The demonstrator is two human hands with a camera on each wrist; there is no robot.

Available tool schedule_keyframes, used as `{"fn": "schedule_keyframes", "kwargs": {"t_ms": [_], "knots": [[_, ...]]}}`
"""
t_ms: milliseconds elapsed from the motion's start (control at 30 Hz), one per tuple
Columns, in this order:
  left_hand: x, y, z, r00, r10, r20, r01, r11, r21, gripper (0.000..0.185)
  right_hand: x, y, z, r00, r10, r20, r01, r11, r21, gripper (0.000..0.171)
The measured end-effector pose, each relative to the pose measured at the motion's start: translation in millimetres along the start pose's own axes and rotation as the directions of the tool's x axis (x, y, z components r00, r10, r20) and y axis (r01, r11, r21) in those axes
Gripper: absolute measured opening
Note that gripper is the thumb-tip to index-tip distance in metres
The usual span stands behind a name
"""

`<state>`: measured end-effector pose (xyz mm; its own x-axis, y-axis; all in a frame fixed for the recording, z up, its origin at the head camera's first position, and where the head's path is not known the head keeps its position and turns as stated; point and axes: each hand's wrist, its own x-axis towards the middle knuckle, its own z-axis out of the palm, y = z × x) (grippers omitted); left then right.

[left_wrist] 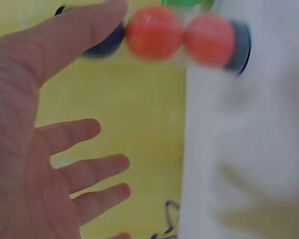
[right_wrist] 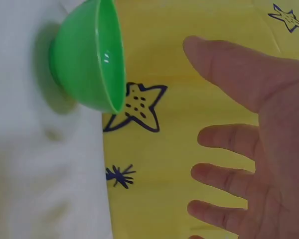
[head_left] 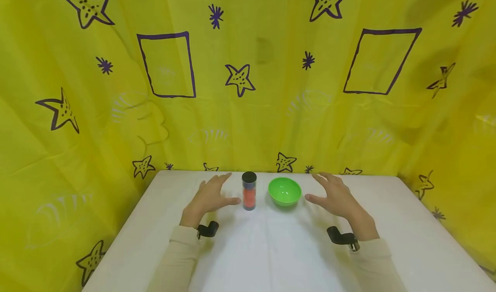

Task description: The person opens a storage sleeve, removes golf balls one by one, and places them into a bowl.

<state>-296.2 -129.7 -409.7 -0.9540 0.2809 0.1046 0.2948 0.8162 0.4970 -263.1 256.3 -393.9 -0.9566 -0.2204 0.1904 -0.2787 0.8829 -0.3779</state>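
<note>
A clear tube with a black lid stands upright on the white table; orange-red balls show through its wall, with something dark above them. To its left, my left hand is spread, the thumb tip close beside the tube; whether they touch I cannot tell. A green bowl sits upright to the right of the tube, and its inside looks bare. My right hand hovers to the right of the bowl, fingers apart and holding nothing. In the right wrist view a gap separates the thumb from the bowl's rim.
The white table reaches back to a yellow curtain with purple stars and frames, which also hangs along both sides. Each wrist wears a black camera mount, one on the left and one on the right.
</note>
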Motion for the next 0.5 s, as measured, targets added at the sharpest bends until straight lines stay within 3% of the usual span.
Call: {"fn": "schedule_keyframes", "kwargs": {"t_ms": [167,233,500], "knots": [[7.8,6.9,32.5,1.000,0.016,0.005,-0.014,0.977,-0.214,0.083,0,3,13,0.997,-0.076,-0.018,0.077,0.995,0.061,0.063],[11.2,8.9,43.0,1.000,0.016,-0.003,-0.016,0.966,-0.259,0.075,1,3,15,0.994,-0.101,-0.037,0.104,0.990,0.096,0.057],[20.8,11.1,65.5,0.999,0.013,-0.044,-0.025,0.960,-0.279,0.055,3,-5,15,0.994,-0.110,-0.010,0.110,0.978,0.180,0.048]]}}
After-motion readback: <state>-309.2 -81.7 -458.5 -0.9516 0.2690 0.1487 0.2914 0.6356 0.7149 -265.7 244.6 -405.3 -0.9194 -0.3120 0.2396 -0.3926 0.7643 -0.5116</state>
